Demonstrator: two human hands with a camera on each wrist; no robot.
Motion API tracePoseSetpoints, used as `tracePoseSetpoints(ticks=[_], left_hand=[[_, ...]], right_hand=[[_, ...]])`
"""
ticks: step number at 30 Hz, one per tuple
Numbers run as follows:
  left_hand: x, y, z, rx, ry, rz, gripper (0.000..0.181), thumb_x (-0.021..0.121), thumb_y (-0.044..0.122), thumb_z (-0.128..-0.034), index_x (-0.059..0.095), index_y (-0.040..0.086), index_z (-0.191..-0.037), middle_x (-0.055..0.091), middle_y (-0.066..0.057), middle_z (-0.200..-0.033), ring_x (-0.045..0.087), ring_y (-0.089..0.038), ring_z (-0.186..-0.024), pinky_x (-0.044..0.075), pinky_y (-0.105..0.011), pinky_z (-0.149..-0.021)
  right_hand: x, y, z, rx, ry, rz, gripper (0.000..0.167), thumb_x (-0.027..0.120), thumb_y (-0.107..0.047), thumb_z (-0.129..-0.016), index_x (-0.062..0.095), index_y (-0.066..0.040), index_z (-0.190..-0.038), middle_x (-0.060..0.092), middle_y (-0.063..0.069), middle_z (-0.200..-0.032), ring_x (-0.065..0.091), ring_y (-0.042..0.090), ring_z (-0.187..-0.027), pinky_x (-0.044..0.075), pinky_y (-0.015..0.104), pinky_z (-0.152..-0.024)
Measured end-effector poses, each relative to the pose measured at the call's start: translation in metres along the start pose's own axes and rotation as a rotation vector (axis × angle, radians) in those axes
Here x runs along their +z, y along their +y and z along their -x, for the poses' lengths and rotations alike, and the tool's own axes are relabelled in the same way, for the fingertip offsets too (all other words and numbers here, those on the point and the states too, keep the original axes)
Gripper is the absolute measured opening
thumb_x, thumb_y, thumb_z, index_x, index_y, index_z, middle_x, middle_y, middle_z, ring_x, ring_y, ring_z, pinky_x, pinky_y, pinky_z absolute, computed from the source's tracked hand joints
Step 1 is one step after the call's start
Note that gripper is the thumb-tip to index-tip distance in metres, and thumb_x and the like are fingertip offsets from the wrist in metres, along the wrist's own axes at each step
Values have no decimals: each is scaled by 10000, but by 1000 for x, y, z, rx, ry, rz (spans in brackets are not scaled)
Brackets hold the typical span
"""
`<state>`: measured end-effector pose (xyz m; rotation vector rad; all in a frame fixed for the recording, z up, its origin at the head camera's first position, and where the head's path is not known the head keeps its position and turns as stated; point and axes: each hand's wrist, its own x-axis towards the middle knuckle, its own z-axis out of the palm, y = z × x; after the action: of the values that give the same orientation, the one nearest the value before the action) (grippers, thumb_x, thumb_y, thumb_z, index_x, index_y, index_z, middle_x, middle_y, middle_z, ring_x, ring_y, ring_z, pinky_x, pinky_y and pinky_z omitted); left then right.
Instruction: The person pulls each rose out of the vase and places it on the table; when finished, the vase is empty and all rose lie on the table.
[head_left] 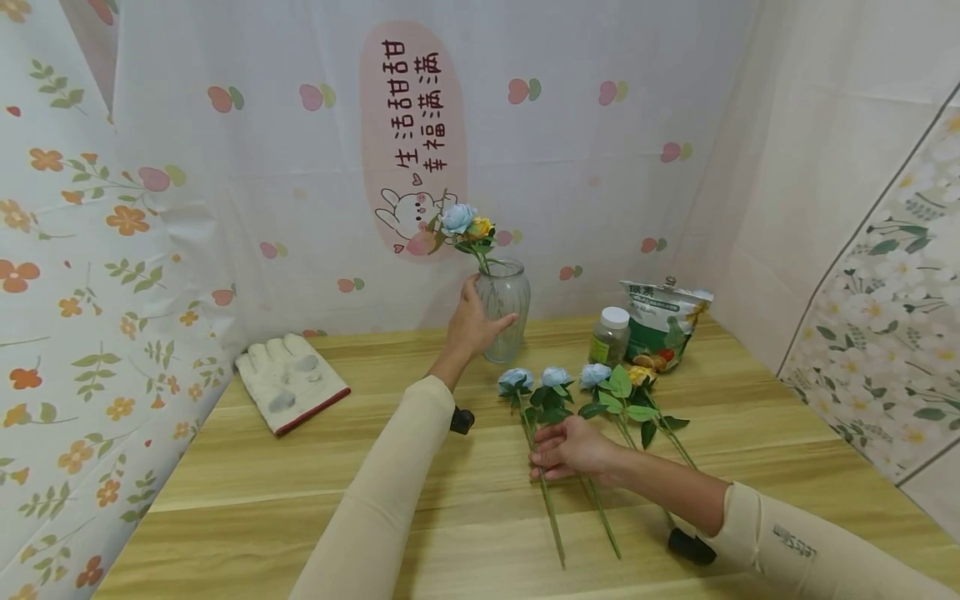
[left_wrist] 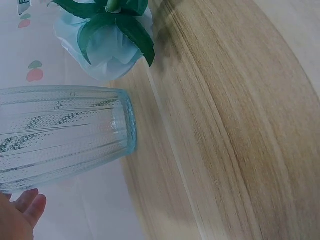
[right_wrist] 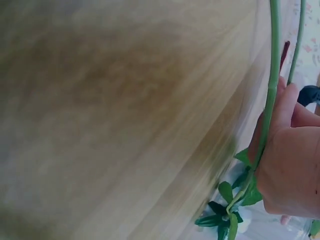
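A ribbed glass vase [head_left: 507, 321] stands upright near the back edge, with a blue rose [head_left: 457, 218] and a yellow rose [head_left: 481, 227] in it. My left hand [head_left: 474, 325] grips the vase's left side, thumb across its front; the left wrist view shows its fingers by the glass [left_wrist: 65, 135]. My right hand [head_left: 576, 450] pinches the stem [head_left: 552, 517] of the leftmost blue rose [head_left: 516, 381] over the table. Beside it lie two more blue roses [head_left: 556, 377] [head_left: 596, 375] and a yellow rose [head_left: 640, 375]. In the right wrist view, another stem [right_wrist: 273, 55] crosses in front of the hand [right_wrist: 292, 165].
Folded cream gloves [head_left: 288, 379] with a red edge lie at the table's left. A white-lidded jar [head_left: 611, 337] and a green and white pouch [head_left: 660, 325] stand at the back right. Patterned curtains [head_left: 300, 167] surround the wooden table [head_left: 262, 517].
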<state>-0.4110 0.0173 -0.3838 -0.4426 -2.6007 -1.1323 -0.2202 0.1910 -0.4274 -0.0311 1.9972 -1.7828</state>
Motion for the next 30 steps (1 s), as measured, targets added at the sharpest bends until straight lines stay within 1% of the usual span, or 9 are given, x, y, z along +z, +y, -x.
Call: tracePoseSetpoints(ticks=[4, 11, 16, 18, 21, 24, 26, 30], left_hand=[[0, 0, 0, 6, -2, 2, 1010, 717, 542, -859, 98, 158, -1558, 328, -170, -1563, 568, -360, -1205, 514, -473, -841], [0, -1, 1, 12, 13, 1, 1003, 723, 532, -859, 108, 150, -1554, 355, -186, -1540, 579, -368, -1185, 517, -483, -847], [2, -1, 1, 14, 6, 7, 1002, 718, 535, -863, 104, 150, -1556, 350, -192, -1539, 573, -372, -1190, 511, -486, -869], [2, -1, 2, 17, 8, 10, 1004, 717, 536, -863, 103, 148, -1557, 346, -192, -1542, 570, -372, -1195, 507, -487, -879], [3, -2, 2, 23, 10, 10, 1009, 715, 542, -860, 104, 144, -1558, 343, -190, -1545, 573, -370, -1191, 511, -485, -862], [3, -2, 2, 26, 11, 8, 1017, 716, 547, -856, 102, 145, -1560, 331, -182, -1554, 572, -365, -1194, 514, -481, -855], [3, -2, 2, 28, 12, 5, 1017, 716, 547, -855, 103, 145, -1561, 327, -180, -1557, 574, -364, -1191, 516, -477, -847], [1, -2, 1, 27, 6, 7, 1017, 710, 548, -860, 95, 148, -1564, 313, -176, -1563, 579, -361, -1182, 519, -464, -805]], right_hand=[[1, 1, -1, -1, -1, 9, 466, 624, 74, -927, 381, 194, -1306, 641, 212, -1016, 736, 262, -816, 582, 268, -658], [3, 1, -3, 9, -8, 15, 436, 649, 35, -923, 411, 150, -1269, 645, 205, -989, 732, 248, -794, 579, 263, -628], [0, 0, -2, 9, -21, 38, 455, 660, 19, -920, 425, 160, -1283, 675, 206, -987, 732, 258, -823, 577, 261, -621], [-2, -1, 0, -1, -24, 66, 463, 658, 6, -922, 436, 173, -1293, 687, 210, -1004, 729, 266, -853, 578, 265, -624], [-8, -3, 3, -26, -13, 121, 457, 670, -14, -914, 483, 180, -1284, 689, 201, -1030, 717, 271, -894, 585, 294, -639], [-15, -6, 8, -53, 1, 178, 445, 676, -28, -911, 517, 184, -1268, 687, 216, -1063, 710, 291, -930, 591, 345, -657], [-20, -9, 11, -58, 11, 206, 436, 670, -28, -912, 522, 187, -1261, 690, 223, -1074, 709, 304, -938, 593, 371, -669], [-29, -20, 16, -47, 66, 272, 426, 649, -35, -924, 515, 159, -1278, 706, 198, -1072, 715, 302, -892, 589, 383, -628]])
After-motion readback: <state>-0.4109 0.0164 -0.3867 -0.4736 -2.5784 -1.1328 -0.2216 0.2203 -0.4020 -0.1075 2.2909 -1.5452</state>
